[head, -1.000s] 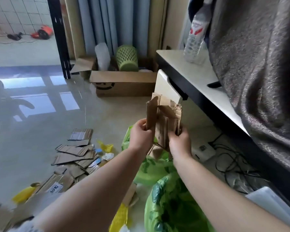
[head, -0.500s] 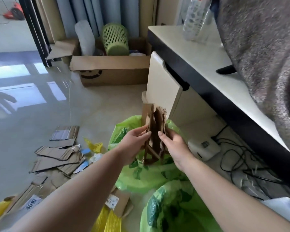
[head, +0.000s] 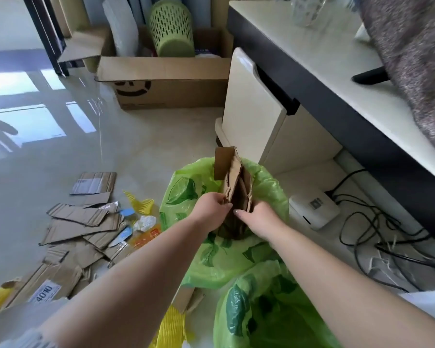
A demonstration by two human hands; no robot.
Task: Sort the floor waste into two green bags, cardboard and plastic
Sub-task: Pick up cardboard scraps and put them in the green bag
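**Q:** What are the hands doing?

**A:** The left hand (head: 212, 209) and the right hand (head: 260, 219) each curl around one side of a bundle of torn cardboard pieces (head: 234, 187). The brown, corrugated bundle stands upright with ragged edges, its lower end inside the mouth of the farther green bag (head: 186, 194).

**Q:** What are the bags like?

**A:** Both are thin, glossy, crinkled plastic printed with darker leaf shapes. The nearer green bag (head: 261, 310) sits just in front of the farther one, touching it.

**Q:** What lies on the floor?

**A:** On the shiny pale floor (head: 60, 146), to the left, lie flat cardboard scraps (head: 78, 222) with rough edges, mixed with yellow foam netting (head: 138, 204) and small crumpled plastic wrappers (head: 143, 222). Behind stands an open cardboard box (head: 166, 81) holding a perforated green basket (head: 171, 26). On the right, black cables (head: 387, 237) tangle beside a white, rounded device (head: 314, 209) under a cabinet (head: 256, 109).
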